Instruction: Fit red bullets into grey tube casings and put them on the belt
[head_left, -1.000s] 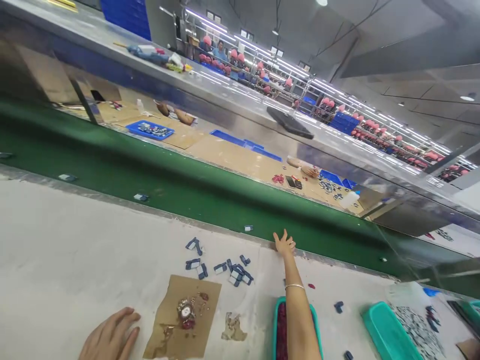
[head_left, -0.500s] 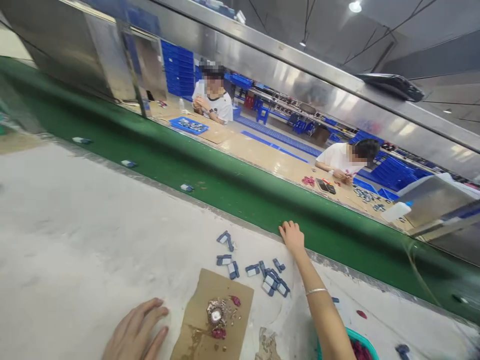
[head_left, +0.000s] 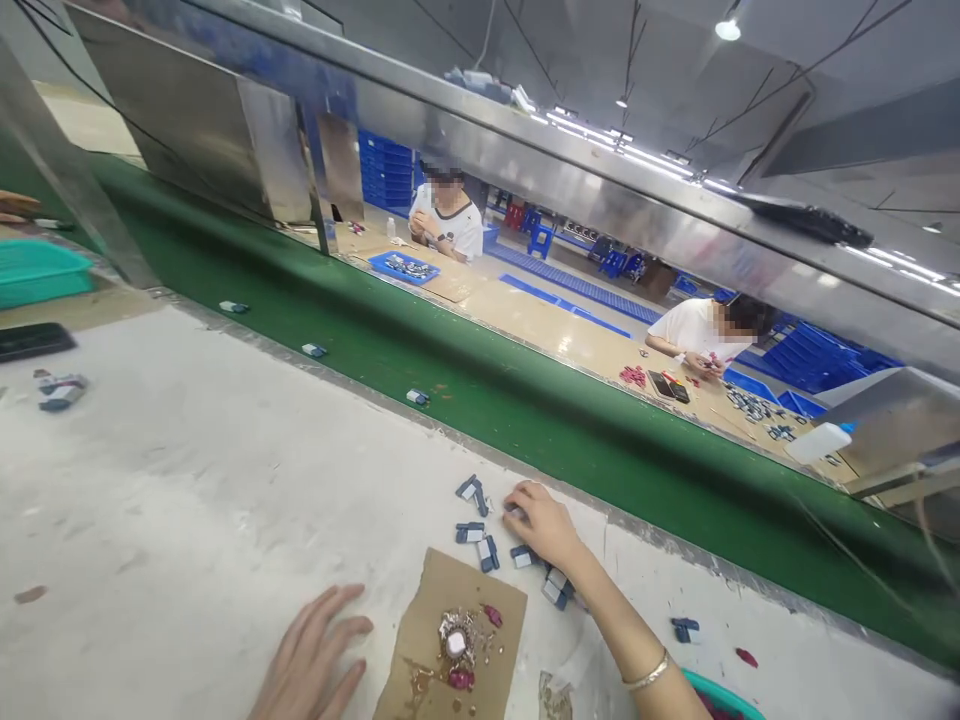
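Head view, wearer's two hands, one cardboard sheet

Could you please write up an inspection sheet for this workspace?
Surface: dusty-looking white tabletop beside a long green belt.
Job's things: small angular blue-and-white pieces clustered near the belt; more lie spaced along it.
Clutter: stained brown cardboard sheet strewn with small bits; a loose flat red scrap.
Hands: bare left hand spread open beside the cardboard; bare right hand over the cluster, grip unclear.
Cables: thin dark cable, upper left.
Surroundings: two white-shirted co-workers opposite.
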